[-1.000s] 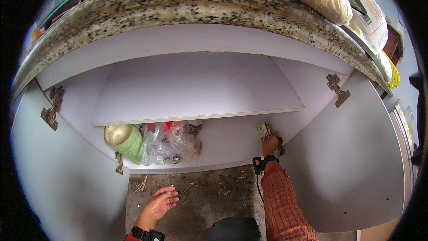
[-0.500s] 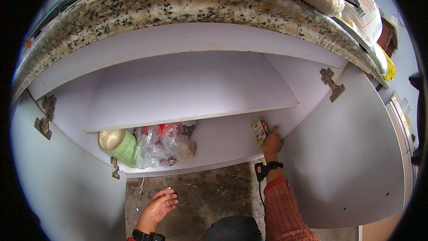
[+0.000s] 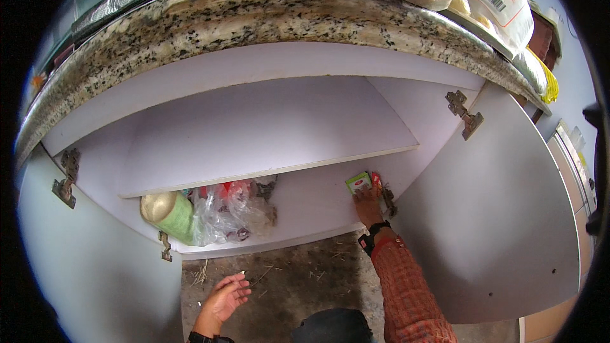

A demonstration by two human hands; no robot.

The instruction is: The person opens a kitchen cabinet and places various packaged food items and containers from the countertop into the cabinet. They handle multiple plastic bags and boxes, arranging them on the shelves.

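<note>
The white bottom panel [image 3: 311,213] of the cabinet carries crumpled clear plastic bags [image 3: 219,219]; just left of the bags is a green cylindrical container [image 3: 175,219], and well to their right are a green packet [image 3: 358,181] and a red packet [image 3: 376,180]. Below the bags, thin straw pieces [image 3: 201,274] litter the dark, stained floor [image 3: 295,289].

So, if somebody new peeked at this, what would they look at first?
Probably the speckled counter, curving across the top above the open cupboard. Next, perhaps, the bright green packet at the right hand, low in the cupboard's right side. Then the clear bags at the lower left, beside a round green thing.
</note>
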